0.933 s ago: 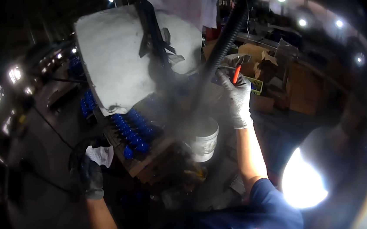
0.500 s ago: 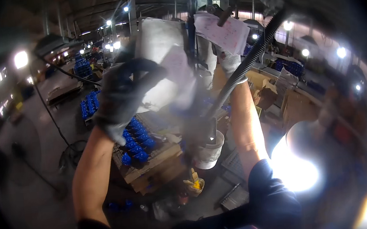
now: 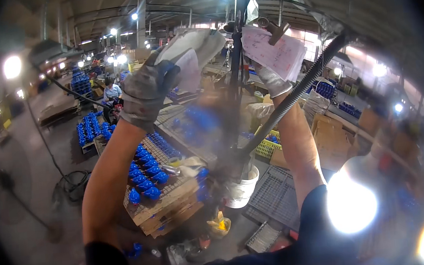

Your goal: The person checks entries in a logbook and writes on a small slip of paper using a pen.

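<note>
1. A large dim workshop with ceiling lamps is seen; blue parts (image 3: 145,176) are laid in rows on a wire rack over a wooden pallet (image 3: 166,209) on the floor.
2. The left hand (image 3: 150,90), in a grey glove, is raised high, and its fingers are closed on a white cloth (image 3: 192,51).
3. The right hand (image 3: 270,79), in a white glove, is raised at the sheets of paper (image 3: 275,51) clipped to a dark pole; whether its fingers are closed cannot be told.
4. A ribbed hose (image 3: 294,95) runs down to a white bucket (image 3: 242,188), just right of the pallet.
5. A person (image 3: 112,90) is seen far left.
</note>
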Action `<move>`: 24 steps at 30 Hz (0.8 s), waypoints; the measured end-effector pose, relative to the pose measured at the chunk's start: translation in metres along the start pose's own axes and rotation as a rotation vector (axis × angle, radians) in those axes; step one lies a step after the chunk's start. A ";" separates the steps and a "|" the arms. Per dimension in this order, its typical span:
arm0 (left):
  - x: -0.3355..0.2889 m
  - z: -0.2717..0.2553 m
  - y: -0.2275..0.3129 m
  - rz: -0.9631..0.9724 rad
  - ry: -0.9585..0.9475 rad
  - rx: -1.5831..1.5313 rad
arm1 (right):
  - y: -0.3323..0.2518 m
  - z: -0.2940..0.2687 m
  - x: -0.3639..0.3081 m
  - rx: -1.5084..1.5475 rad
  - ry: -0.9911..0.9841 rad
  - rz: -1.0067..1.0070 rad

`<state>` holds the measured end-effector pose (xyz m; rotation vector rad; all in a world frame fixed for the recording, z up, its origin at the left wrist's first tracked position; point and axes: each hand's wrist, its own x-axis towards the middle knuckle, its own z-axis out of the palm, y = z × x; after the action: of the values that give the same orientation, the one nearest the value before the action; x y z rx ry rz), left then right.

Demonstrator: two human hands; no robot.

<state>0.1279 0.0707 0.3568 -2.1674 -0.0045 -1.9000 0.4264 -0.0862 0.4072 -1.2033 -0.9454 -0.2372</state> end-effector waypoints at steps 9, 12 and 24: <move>0.035 0.019 -0.013 0.150 0.103 -0.012 | -0.003 -0.004 0.002 -0.059 0.015 0.011; 0.034 0.015 -0.014 0.101 0.060 -0.035 | -0.002 0.001 -0.001 -0.070 0.009 0.017; -0.054 0.022 -0.111 -0.414 -0.098 -0.184 | 0.041 -0.008 -0.088 0.053 0.137 0.018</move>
<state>0.1222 0.1910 0.3229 -2.5408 -0.3341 -2.0696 0.4021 -0.1043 0.3146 -1.1319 -0.8166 -0.2759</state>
